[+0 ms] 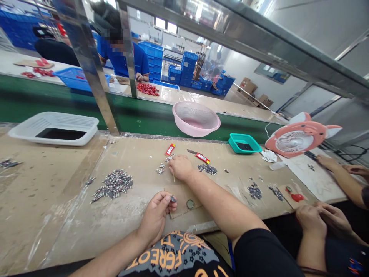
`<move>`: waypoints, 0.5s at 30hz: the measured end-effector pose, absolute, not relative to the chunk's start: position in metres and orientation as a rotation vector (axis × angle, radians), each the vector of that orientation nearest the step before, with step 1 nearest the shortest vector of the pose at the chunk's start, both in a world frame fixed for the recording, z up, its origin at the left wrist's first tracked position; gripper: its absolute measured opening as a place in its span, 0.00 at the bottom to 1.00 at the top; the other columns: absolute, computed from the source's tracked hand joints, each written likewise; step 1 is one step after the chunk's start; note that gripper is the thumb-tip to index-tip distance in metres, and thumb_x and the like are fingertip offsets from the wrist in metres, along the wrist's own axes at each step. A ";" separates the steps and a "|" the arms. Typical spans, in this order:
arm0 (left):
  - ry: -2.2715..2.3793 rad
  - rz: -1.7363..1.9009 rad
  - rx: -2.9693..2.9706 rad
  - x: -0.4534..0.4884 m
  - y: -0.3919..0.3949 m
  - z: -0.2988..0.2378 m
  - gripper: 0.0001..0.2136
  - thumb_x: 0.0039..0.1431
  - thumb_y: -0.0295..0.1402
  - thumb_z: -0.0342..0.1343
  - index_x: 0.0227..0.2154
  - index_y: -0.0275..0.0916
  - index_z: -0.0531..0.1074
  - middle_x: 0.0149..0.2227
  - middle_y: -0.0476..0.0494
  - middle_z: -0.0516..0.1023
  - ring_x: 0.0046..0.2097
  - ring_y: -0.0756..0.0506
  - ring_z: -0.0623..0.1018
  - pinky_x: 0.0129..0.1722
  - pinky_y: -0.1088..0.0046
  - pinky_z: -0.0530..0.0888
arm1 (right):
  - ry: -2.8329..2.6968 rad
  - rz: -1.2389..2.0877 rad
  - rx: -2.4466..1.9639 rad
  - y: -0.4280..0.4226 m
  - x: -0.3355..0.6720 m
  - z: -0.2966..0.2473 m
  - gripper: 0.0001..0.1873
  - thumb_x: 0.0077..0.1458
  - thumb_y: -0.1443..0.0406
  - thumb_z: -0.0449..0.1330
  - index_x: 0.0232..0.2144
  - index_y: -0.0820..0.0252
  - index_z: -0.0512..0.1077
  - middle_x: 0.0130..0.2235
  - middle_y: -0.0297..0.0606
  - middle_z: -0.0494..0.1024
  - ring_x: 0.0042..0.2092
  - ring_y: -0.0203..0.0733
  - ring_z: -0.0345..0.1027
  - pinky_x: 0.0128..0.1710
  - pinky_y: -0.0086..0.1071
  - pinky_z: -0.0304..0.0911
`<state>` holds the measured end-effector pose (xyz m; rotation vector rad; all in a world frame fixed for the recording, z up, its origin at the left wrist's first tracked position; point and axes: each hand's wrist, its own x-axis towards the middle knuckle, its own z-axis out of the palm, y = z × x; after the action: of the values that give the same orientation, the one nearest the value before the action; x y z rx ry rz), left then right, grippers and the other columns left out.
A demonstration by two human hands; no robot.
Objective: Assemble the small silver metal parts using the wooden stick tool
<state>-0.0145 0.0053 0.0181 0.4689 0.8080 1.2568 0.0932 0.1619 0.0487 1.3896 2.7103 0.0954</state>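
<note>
My left hand [157, 219] is near the front of the bench, pinching a small grey part [173, 199] between thumb and fingers. My right hand [180, 168] is further out with its fingers curled, and a thin wooden stick [173, 176] pokes out below them. Tiny silver parts [163, 164] lie just left of that hand, and a small dark heap [207, 169] lies to its right. A larger heap of dark-and-silver parts [113, 185] sits to the left. A red-handled craft knife [201, 157] and a small red packet [170, 149] lie beyond my right hand.
A cardboard sheet [181, 204] with a round metal cap [190, 204] lies between my hands. Beyond stand a white tray [53, 129], pink colander [196, 118], teal tray [244, 143] and pink fan [296, 137]. A co-worker's hands [313, 220] rest at right.
</note>
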 end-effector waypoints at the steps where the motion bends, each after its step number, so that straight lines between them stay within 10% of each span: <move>1: 0.809 1.258 0.467 -0.015 0.005 0.018 0.06 0.54 0.35 0.58 0.29 0.37 0.72 0.29 0.48 0.74 0.30 0.50 0.73 0.33 0.74 0.69 | 2.711 0.096 1.381 0.161 0.094 0.049 0.10 0.58 0.62 0.53 0.37 0.59 0.72 0.42 0.43 0.72 0.48 0.48 0.62 0.46 0.40 0.57; 15: 0.810 1.267 0.476 -0.015 0.005 0.019 0.07 0.55 0.35 0.57 0.29 0.37 0.72 0.29 0.48 0.74 0.30 0.50 0.73 0.33 0.74 0.69 | 2.876 0.020 1.388 0.158 0.096 0.041 0.08 0.56 0.68 0.53 0.33 0.63 0.73 0.39 0.46 0.73 0.46 0.48 0.61 0.49 0.42 0.52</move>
<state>-0.0154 0.0050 0.0191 0.4759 0.8096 1.2671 0.0962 0.1577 0.0408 1.3884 2.8757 0.0203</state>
